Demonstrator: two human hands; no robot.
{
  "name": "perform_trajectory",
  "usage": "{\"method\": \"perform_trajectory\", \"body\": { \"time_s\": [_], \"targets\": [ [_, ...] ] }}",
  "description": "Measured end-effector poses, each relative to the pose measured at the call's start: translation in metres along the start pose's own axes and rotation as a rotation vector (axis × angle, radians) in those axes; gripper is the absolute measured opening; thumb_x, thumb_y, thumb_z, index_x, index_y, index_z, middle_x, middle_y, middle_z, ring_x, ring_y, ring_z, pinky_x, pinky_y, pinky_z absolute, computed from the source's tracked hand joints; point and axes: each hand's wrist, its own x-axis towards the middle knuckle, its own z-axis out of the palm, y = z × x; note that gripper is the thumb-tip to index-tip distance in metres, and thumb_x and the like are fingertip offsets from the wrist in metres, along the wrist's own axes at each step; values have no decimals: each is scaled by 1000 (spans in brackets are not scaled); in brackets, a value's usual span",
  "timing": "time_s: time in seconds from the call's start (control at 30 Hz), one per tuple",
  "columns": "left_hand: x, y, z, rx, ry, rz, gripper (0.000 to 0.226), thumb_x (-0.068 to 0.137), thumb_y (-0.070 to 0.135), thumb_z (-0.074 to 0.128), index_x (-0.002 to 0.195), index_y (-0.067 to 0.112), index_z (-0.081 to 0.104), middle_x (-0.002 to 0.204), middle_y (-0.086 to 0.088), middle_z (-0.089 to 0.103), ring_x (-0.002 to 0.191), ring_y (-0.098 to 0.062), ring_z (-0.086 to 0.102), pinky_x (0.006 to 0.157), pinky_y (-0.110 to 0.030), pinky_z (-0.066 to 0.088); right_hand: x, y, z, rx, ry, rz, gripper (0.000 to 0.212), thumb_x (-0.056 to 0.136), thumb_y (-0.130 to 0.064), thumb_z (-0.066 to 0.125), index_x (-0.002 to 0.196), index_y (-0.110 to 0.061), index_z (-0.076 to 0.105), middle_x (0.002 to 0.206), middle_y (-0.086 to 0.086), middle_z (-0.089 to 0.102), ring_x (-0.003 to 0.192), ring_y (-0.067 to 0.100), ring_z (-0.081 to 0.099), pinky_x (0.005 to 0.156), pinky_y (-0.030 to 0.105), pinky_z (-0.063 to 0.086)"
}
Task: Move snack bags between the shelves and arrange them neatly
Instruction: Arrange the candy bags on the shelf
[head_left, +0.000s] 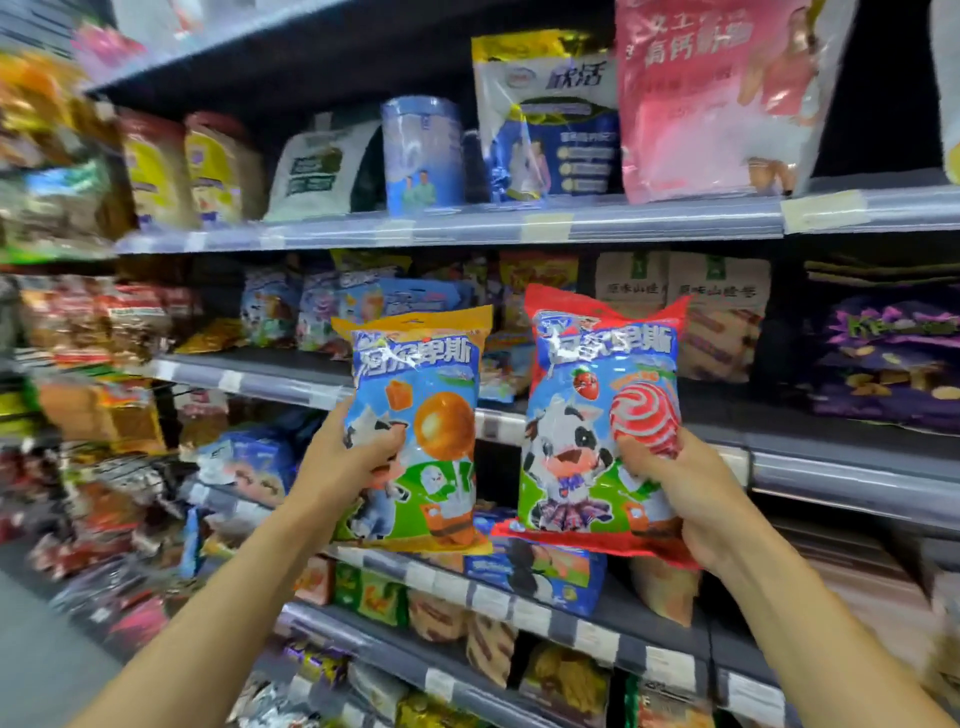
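Orange and red plastic, upright side by side at centre, just apart, in front of the shelves. At 7 o'clock, left hand (343, 467) clamped on orange bag (415, 431), thumb over the front, fingers hidden behind. At 5 o'clock, right hand (691, 499) gripping red bag (597, 415) by its lower right edge, thumb on the front. Beyond, below both bags, tagged shelf rail (550, 623). Farther, blurred: purple bags (893, 358) at 3 o'clock, blue tin (423, 156) at 12, pink bag (717, 98) at 1.
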Motion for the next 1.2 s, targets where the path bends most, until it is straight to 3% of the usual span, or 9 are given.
{"method": "perform_trajectory", "body": {
  "time_s": [0.1,0.23,0.43,0.53,0.7,0.83,1.0,1.1,1.2],
  "targets": [
    [-1,-12,-49,-39,58,-88,16,87,21,70,102,15,70,97,-10,73,94,-31,69,66,-31,57,-1,16,48,44,17,4,32,72,-32,70,99,-13,69,94,10,76,76,23,74,75,44,60],
    [-1,-28,-126,-93,161,-148,5,85,14,70,82,12,68,61,6,69,66,-18,66,53,-21,53,-5,38,121,107,-15,49,40,73,-35,69,107,-14,68,92,6,77,75,20,74,68,37,62],
    [1,-40,-242,-129,189,-155,29,81,23,75,108,13,70,104,-10,74,89,-25,71,70,-34,57,-8,55,225,151,-61,66,49,68,-31,76,113,-13,68,96,8,77,80,23,74,64,33,60],
    [6,-45,-286,-139,188,-153,62,61,58,82,110,23,70,111,-1,73,100,-23,70,77,-35,55,-9,63,268,151,-104,96,37,77,-29,75,111,-15,67,98,10,76,84,27,74,72,37,61],
    [14,-55,-343,-209,254,-222,37,81,62,60,102,34,72,133,3,59,120,-22,57,73,-28,51,-10,74,330,147,-157,132,37,81,-26,73,115,-13,65,97,8,76,86,27,74,75,37,58],
    [26,-67,-372,-259,270,-251,21,86,52,62,94,35,69,122,2,59,110,-21,58,68,-27,50,-2,84,366,123,-202,162,39,79,-27,74,114,-13,65,99,10,76,87,29,74,79,40,57],
    [59,-98,-408,-238,241,-322,79,48,70,82,100,14,67,101,-9,52,93,-32,57,59,-31,58,21,96,398,96,-213,159,42,77,-27,75,115,-12,64,99,11,76,88,30,74,80,41,57],
    [88,-111,-421,-255,182,-270,89,51,63,86,128,25,61,124,-5,63,111,-33,63,81,-47,57,41,106,416,93,-203,126,45,74,-27,76,115,-11,64,98,10,76,86,28,74,74,37,60],
    [117,-118,-432,-220,181,-201,84,54,55,88,128,28,60,128,0,65,115,-25,63,89,-48,54,64,118,438,86,-215,105,53,67,-32,76,115,-12,65,98,8,76,88,26,74,75,36,59]
  ]
}}
